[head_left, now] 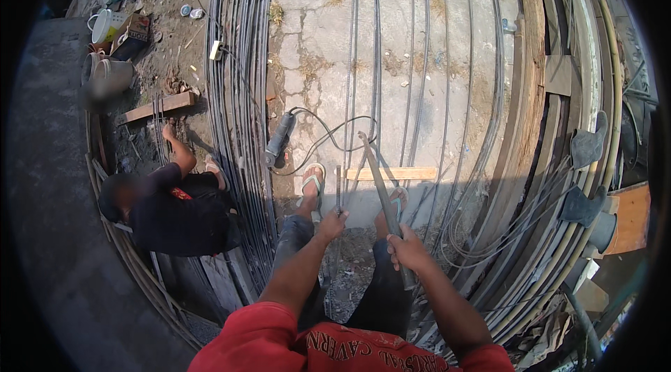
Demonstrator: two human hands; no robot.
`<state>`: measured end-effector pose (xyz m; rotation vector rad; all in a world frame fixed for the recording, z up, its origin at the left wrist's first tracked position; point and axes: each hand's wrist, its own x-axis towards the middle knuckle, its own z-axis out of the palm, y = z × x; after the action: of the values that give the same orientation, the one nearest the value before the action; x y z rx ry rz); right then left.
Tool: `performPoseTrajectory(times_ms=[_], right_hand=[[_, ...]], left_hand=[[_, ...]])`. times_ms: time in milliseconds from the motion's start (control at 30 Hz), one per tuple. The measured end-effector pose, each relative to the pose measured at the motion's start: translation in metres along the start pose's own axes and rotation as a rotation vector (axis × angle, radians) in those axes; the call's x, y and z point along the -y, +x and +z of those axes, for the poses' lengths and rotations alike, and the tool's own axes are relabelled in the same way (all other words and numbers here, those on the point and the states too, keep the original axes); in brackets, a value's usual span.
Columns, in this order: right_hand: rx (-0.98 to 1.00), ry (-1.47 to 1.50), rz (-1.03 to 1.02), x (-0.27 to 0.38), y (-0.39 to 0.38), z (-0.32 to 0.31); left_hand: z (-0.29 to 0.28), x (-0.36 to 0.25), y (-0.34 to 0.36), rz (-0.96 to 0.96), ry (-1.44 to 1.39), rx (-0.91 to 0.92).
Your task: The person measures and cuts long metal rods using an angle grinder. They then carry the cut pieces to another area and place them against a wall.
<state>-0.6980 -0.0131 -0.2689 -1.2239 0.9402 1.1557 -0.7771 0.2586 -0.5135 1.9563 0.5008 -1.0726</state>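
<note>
My left hand (333, 224) is closed around a short dark steel rod (338, 190) that points away from me. In my right hand (407, 248) is a long grey metal bar (378, 180). Its far end has a small claw-like head, and its near end passes below my fist. The bar slants over a light wooden strip (412, 173) lying across the concrete between my sandalled feet. Just beyond my left foot lies an angle grinder (281, 136), its black cord looped toward the bar's head. Whether the bar touches any steel is not clear.
Long steel rods (241, 57) run lengthwise in a bundle at left, with more across the concrete (321, 2). A co-worker (182, 215) crouches at left by a wooden block (161, 106). Timber planks (528, 92), bamboo poles and looped wire (475, 257) line the right side.
</note>
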Motion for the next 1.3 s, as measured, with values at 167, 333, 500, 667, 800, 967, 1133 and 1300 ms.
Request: performPoseTrajectory(times_ms=[167, 333, 500, 667, 800, 967, 1133, 1300], right_hand=[[-0.074, -0.201, 0.036, 0.056, 0.043, 0.037], [-0.087, -0.532, 0.07, 0.136, 0.053, 0.055], [-0.101, -0.527, 0.162, 0.18, 0.065, 0.067], [-0.091, -0.571, 0.163, 0.201, 0.068, 0.07], [-0.085, -0.589, 0.146, 0.187, 0.078, 0.064], [-0.063, -0.455, 0.097, 0.114, 0.085, 0.06], [-0.225, -0.326, 0.036, 0.022, 0.111, 0.088], [-0.228, -0.304, 0.13, 0.041, 0.112, 0.112]], left_hand=[[-0.015, -0.024, -0.034, 0.031, -0.026, 0.254], [-0.043, -0.041, -0.038, 0.056, -0.089, 0.229], [-0.033, -0.035, -0.039, 0.145, -0.068, 0.313], [-0.008, -0.026, -0.033, 0.188, -0.057, 0.286], [-0.01, -0.026, -0.027, 0.097, -0.098, 0.342], [-0.044, -0.048, -0.023, 0.012, -0.218, 0.364], [-0.042, -0.043, -0.007, 0.134, -0.132, 0.378], [-0.056, -0.049, 0.012, 0.08, -0.146, 0.379]])
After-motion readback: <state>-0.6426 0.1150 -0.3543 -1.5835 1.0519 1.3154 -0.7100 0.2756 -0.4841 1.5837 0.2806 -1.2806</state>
